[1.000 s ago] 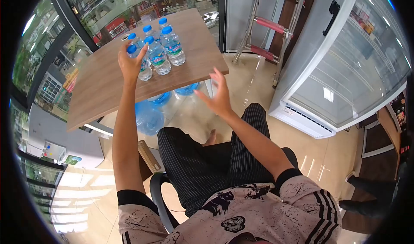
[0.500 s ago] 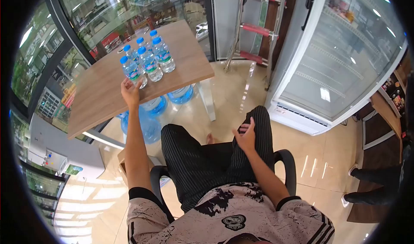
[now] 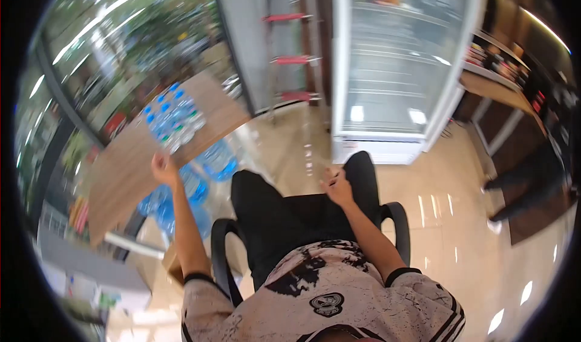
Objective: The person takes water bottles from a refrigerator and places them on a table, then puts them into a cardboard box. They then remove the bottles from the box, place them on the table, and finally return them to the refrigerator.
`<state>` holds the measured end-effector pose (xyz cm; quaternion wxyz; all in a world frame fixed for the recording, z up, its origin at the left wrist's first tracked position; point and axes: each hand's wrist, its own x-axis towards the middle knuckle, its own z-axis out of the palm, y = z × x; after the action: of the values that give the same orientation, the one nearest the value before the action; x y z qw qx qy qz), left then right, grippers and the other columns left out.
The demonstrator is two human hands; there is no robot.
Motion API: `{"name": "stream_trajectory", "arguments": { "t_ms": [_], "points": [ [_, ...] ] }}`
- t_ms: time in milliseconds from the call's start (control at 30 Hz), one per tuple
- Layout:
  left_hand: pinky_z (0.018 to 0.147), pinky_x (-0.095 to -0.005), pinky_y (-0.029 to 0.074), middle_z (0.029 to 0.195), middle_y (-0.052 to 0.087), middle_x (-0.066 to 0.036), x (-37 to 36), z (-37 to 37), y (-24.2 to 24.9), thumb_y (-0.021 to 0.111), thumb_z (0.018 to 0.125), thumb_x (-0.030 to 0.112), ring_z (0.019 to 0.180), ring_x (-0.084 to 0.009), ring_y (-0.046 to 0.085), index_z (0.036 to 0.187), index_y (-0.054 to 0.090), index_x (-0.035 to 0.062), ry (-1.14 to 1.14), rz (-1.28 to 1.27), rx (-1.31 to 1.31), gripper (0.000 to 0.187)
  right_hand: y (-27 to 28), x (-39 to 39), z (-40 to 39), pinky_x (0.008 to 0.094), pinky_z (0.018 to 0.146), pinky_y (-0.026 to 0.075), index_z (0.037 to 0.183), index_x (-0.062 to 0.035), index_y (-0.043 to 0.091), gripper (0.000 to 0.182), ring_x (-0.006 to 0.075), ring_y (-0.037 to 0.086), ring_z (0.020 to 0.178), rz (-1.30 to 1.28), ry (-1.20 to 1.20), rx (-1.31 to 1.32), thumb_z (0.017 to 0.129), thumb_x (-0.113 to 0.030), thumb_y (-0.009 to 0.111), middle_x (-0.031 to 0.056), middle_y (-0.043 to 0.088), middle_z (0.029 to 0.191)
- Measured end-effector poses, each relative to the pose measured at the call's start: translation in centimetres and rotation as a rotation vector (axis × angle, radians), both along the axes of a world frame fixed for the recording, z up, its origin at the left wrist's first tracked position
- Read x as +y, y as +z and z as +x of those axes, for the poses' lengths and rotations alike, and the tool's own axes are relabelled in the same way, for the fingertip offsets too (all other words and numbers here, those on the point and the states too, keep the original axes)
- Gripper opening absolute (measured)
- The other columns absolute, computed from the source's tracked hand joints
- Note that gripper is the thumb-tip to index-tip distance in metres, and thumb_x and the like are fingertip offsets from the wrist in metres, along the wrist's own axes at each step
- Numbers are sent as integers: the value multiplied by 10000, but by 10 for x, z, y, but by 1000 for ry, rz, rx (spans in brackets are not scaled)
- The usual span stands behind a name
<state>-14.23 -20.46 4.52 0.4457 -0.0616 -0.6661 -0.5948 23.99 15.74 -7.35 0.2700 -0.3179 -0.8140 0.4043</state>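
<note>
Several small water bottles (image 3: 172, 118) with blue caps stand upright in a tight group on the wooden table (image 3: 130, 166). Just below the group, by the table's front edge, is my left hand (image 3: 163, 168); its fingers are smeared by motion and no bottle shows in it. My right hand (image 3: 336, 186) hovers at my right thigh, fingers loosely bent and apart, nothing in it. Under the table sit several large blue water jugs (image 3: 219, 160).
A glass-door fridge (image 3: 393, 82) stands ahead to the right, beside a ladder (image 3: 290, 58) with red rungs. A person's dark-trousered legs (image 3: 523, 175) show at the far right near a wooden counter (image 3: 499, 91). I sit in a chair with black armrests (image 3: 396, 233).
The view has swung to the right, so the table and bottles lie farther left and blurred. My left hand has drawn away from the nearest bottle. My right hand's fingers have curled slightly.
</note>
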Motion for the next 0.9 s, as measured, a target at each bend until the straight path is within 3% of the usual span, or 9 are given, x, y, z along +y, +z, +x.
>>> {"name": "stream_trajectory", "arguments": {
  "t_ms": [100,167,200,233,300,333,400,767,900],
  "points": [
    [715,-278,468,862,624,-97,41,75,-3,651,832,159,769,-161,568,926,611,-18,-112,-104,-38,205,14,-1,19,397,656,514,1118,-10,430,573,305,640,703,-28,-77,-43,694,-299,685,129,638,735],
    [703,-251,457,813,592,-61,59,102,-33,629,845,108,747,-126,533,871,601,-14,-507,-216,-79,127,1,0,20,432,630,512,1097,-14,474,522,331,633,680,4,-105,-88,715,-312,670,138,641,714],
    [665,-238,442,793,570,-41,71,110,-46,618,850,94,731,-101,514,859,591,-6,-734,-317,22,104,-6,5,15,426,623,513,896,-2,578,437,334,631,672,131,16,-381,706,-386,662,162,633,704],
    [661,-232,439,794,571,-38,84,114,-54,603,856,80,738,-96,511,866,594,-3,-919,-386,-81,84,-18,0,14,429,643,512,769,-14,619,438,338,629,691,210,-123,-169,695,-445,651,187,621,688],
    [725,-252,452,861,584,-72,107,128,-48,605,853,123,811,-128,536,938,579,-14,-1110,-686,-244,164,-15,0,14,443,703,498,1079,-28,532,564,366,614,785,141,-55,-163,676,-395,677,222,621,810],
    [788,-278,459,912,596,-102,121,130,-41,619,841,153,868,-161,558,985,574,-21,-1129,-863,-341,230,-14,2,14,435,768,480,1168,-30,461,627,375,599,868,177,-51,-176,681,-352,688,230,609,932],
    [845,-296,442,1000,600,-125,127,155,-23,622,846,195,943,-197,562,1046,581,-12,-1235,-987,-278,291,-16,-3,20,440,767,466,1255,-13,358,679,374,593,844,300,-32,-138,723,-295,671,225,600,904],
    [904,-349,420,1088,604,-145,179,160,-39,617,853,295,997,-228,575,1084,596,-13,-1361,-1237,-272,386,12,-10,69,420,787,476,1123,-16,508,506,343,607,885,192,-128,-326,732,-290,676,207,618,894],
    [938,-365,387,1121,554,-208,206,149,-51,682,756,239,1074,-302,519,1117,544,-23,-1411,-1351,-197,468,15,-9,84,410,802,472,1125,-15,509,496,336,610,881,190,-216,-342,742,-285,671,190,628,901]
  ]
}}
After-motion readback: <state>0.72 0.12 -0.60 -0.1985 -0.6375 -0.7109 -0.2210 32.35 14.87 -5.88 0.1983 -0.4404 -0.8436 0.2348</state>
